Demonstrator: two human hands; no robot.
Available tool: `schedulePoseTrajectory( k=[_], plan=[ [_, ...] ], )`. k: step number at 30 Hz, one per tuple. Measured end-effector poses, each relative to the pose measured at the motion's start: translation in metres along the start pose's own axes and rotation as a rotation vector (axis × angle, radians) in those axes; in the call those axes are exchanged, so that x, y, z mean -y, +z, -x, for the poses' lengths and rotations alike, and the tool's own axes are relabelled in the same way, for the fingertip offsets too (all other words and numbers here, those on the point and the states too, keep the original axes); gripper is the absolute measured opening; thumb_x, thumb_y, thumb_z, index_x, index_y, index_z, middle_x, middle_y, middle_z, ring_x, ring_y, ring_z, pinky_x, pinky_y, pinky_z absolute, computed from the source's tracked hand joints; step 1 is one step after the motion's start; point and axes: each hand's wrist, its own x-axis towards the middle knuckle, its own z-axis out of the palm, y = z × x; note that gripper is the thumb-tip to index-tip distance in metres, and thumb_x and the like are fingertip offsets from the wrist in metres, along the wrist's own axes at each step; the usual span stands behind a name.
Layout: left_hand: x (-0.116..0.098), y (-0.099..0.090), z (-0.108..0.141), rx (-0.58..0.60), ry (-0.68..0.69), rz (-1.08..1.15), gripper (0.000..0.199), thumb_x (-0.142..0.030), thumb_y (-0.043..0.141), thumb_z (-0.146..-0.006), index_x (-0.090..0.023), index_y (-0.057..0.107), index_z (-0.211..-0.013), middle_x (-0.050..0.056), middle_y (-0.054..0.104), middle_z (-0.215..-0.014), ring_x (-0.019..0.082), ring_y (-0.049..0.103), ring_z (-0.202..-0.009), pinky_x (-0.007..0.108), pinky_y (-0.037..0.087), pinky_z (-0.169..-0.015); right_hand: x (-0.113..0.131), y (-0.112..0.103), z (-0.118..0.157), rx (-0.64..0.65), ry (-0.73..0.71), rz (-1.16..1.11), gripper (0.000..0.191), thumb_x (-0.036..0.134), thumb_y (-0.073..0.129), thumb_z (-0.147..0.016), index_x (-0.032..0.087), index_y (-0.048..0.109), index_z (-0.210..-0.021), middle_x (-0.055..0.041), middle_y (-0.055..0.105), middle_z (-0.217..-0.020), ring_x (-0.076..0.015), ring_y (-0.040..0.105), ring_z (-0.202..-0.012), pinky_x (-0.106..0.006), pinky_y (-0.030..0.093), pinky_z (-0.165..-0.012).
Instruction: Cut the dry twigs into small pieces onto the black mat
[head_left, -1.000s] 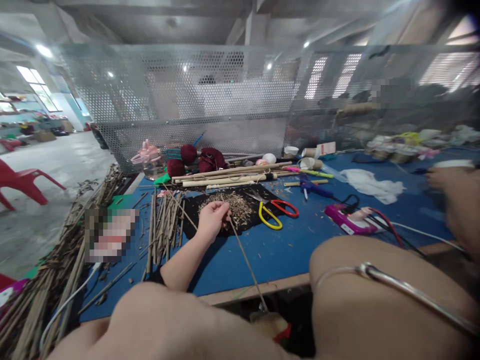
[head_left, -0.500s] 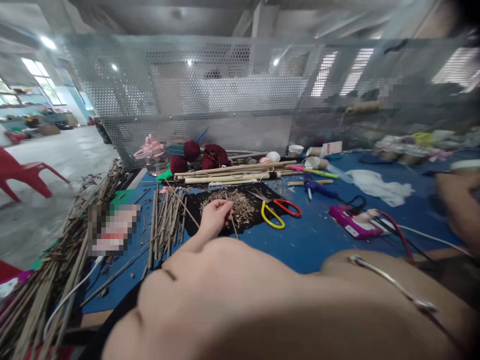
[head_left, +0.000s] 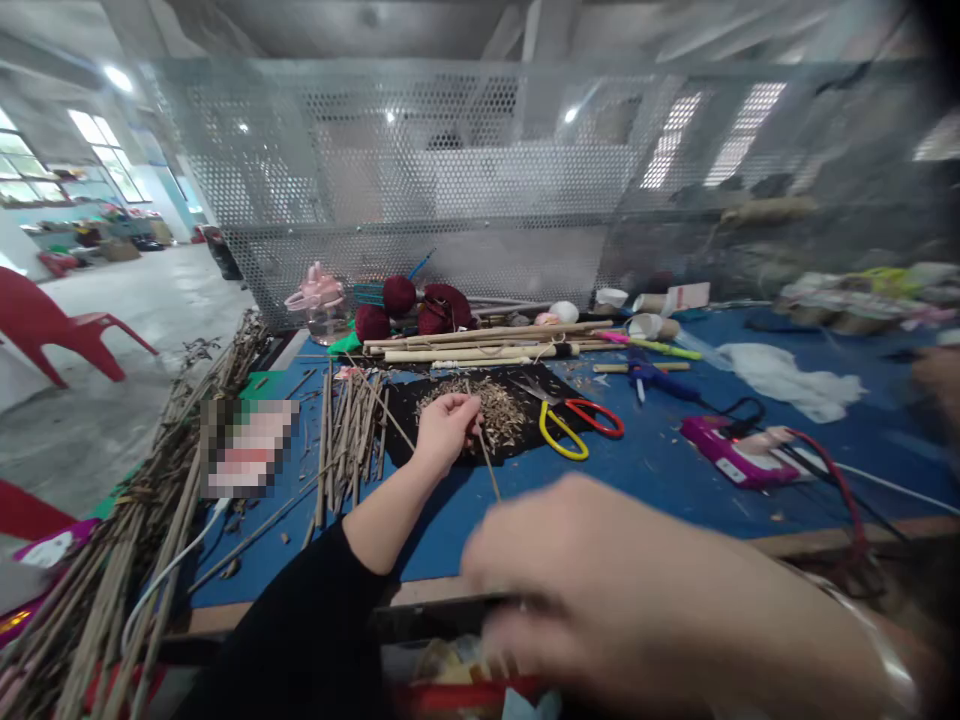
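Observation:
My left hand (head_left: 448, 432) is closed in a pinch on a thin brown twig (head_left: 490, 470), which slants down toward me. Under it, a heap of short chips (head_left: 504, 412) lies on a black cloth (head_left: 405, 400). Large and close to the camera, my right hand (head_left: 577, 570) hangs over the table's front edge, its fingers smeared by motion. Just right of the heap are scissors (head_left: 564, 425) with one yellow and one red handle, blades apart. Cut sticks (head_left: 341, 440) lie in a loose row left of my left hand.
Long dry stalks (head_left: 142, 540) line the left side. A purple power strip (head_left: 731, 452) with cords and a blue glue gun (head_left: 656, 378) lie to the right. Dark red yarn balls (head_left: 399, 297) and poles sit before a perforated metal screen (head_left: 420, 200). Another person's arm shows at far right.
My right hand has drawn back and down to the right, uncovering my left forearm and the table edge. My left hand still pinches the twig. The view has shifted slightly.

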Motion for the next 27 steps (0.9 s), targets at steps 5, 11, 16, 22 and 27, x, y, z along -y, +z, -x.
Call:
schedulePoseTrajectory(
  k=[5, 11, 16, 22, 27],
  plan=[
    [-0.001, 0.0, 0.002, 0.016, 0.01, 0.033, 0.031, -0.044, 0.064, -0.065, -0.014, 0.053, -0.069, -0.002, 0.053, -0.053, 0.003, 0.04, -0.037, 0.014, 0.025, -0.032, -0.117, 0.03, -0.06, 0.325, 0.502, 0.219, 0.034, 0.044, 0.055, -0.076, 0.015, 0.059, -0.094, -0.012, 0.062, -0.088, -0.0228, 0.058, -0.083, -0.03, 0.043, -0.07],
    [0.001, -0.001, -0.001, 0.032, 0.02, 0.022, 0.036, -0.049, 0.057, -0.069, -0.015, 0.047, -0.063, -0.003, 0.052, -0.049, 0.002, 0.032, -0.032, 0.013, 0.018, -0.03, -0.171, 0.049, -0.041, 0.478, 0.701, 0.158, 0.058, 0.053, 0.055, -0.07, 0.016, 0.049, -0.115, -0.0154, 0.055, -0.105, -0.026, 0.056, -0.091, -0.031, 0.041, -0.073],
    [0.002, -0.002, -0.002, 0.063, 0.004, 0.056, 0.036, -0.051, 0.056, -0.069, -0.017, 0.044, -0.069, -0.002, 0.058, -0.052, 0.002, 0.03, -0.029, 0.014, 0.017, -0.029, -0.177, 0.046, -0.044, 0.456, 0.764, 0.081, 0.054, 0.042, 0.059, -0.066, 0.017, 0.05, -0.114, -0.0114, 0.06, -0.104, -0.0233, 0.058, -0.089, -0.027, 0.041, -0.068],
    [0.004, -0.001, -0.002, 0.116, -0.005, 0.083, 0.033, -0.046, 0.059, -0.069, -0.016, 0.046, -0.076, -0.002, 0.059, -0.055, 0.003, 0.039, -0.033, 0.014, 0.027, -0.032, -0.16, 0.035, -0.052, 0.258, 0.731, -0.072, 0.054, 0.039, 0.061, -0.064, 0.023, 0.049, -0.114, -0.005, 0.063, -0.097, -0.0207, 0.059, -0.078, -0.028, 0.042, -0.066],
    [-0.002, -0.001, 0.0, 0.124, -0.037, 0.12, 0.033, -0.041, 0.064, -0.065, -0.017, 0.048, -0.08, -0.002, 0.059, -0.058, 0.004, 0.042, -0.036, 0.014, 0.029, -0.034, -0.135, 0.047, -0.084, 0.179, 0.505, -0.328, 0.039, 0.032, 0.06, -0.064, 0.02, 0.054, -0.101, -0.0004, 0.062, -0.083, -0.0141, 0.054, -0.069, -0.024, 0.042, -0.067]
  ],
)
